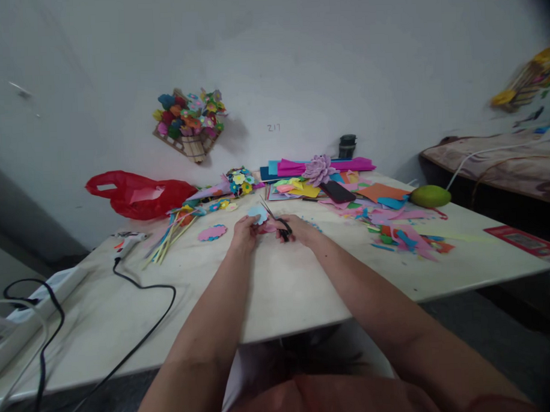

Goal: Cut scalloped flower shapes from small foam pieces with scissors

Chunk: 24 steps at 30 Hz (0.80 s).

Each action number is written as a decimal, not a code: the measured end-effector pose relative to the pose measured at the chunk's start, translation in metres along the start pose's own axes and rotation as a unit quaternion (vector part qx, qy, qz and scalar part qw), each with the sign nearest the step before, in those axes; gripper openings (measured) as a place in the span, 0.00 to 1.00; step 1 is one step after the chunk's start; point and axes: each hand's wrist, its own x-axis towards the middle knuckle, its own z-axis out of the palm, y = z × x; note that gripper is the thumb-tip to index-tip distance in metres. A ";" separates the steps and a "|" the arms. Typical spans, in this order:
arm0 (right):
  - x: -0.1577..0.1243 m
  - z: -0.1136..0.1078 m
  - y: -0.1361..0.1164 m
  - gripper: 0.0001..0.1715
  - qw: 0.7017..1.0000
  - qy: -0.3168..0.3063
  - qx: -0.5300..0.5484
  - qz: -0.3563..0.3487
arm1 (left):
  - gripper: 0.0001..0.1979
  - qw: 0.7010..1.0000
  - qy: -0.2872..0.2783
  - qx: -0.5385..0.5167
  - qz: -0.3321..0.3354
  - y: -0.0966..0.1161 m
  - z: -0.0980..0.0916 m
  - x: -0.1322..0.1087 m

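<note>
My left hand [244,233] pinches a light blue paper piece with a scalloped edge [258,215], with some pink paper [269,225] just below it. In my right hand [298,228] are black-handled scissors [283,227], their blades pointing up and left beside the blue piece. Whether the blades touch the paper is too small to tell. Left of my hands, a pink scalloped paper shape with a blue edge [212,233] lies flat on the table. Small blue scraps [312,225] are scattered just right of my right hand.
On the left are a glue gun [131,242] with a black cord, a power strip [56,292] and a red plastic bag [139,196]. Coloured sheets [301,187], a phone [338,192], paper scraps [406,234] and a green mango-like fruit [430,196] lie right and behind.
</note>
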 end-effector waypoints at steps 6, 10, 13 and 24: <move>0.000 -0.002 -0.001 0.16 0.999 -0.020 -0.036 0.005 | 0.06 1.000 0.007 -0.019 0.015 -0.002 -0.002 0.003; 0.000 -0.002 -0.001 0.15 0.998 -0.038 -0.058 0.005 | 0.05 0.999 0.005 -0.032 0.013 -0.004 -0.004 0.006; 0.000 -0.002 -0.002 0.14 0.996 -0.044 -0.071 0.012 | 0.05 0.999 0.006 -0.044 0.017 -0.004 -0.004 0.008; -0.006 0.003 -0.010 0.11 0.996 -0.028 -0.082 0.029 | 0.06 0.998 0.028 -0.064 0.003 -0.003 0.000 0.005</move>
